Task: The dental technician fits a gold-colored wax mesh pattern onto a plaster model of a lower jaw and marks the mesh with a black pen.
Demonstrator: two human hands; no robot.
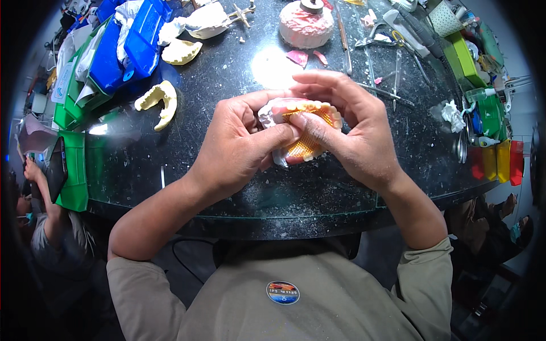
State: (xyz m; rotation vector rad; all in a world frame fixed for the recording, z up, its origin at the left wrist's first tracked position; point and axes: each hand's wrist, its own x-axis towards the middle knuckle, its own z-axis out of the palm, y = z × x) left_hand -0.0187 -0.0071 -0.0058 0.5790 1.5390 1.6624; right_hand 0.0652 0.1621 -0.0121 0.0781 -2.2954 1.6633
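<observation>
Between my two hands is a denture piece with ivory teeth, pink base and gold mesh, seated on or against a whitish cast. My left hand grips it from the left, thumb pressed on its middle and fingers curled behind it. My right hand holds it from the right, thumb on the gold mesh and fingers curved over the far side. The underside is hidden. Beyond it lie pink fragments and a round pink-and-white plaster block. A pale yellow horseshoe cast lies to the left.
Blue bins and green bins line the left of the black bench; metal tools lie at the back right, near coloured bins. Other people sit at far left and far right.
</observation>
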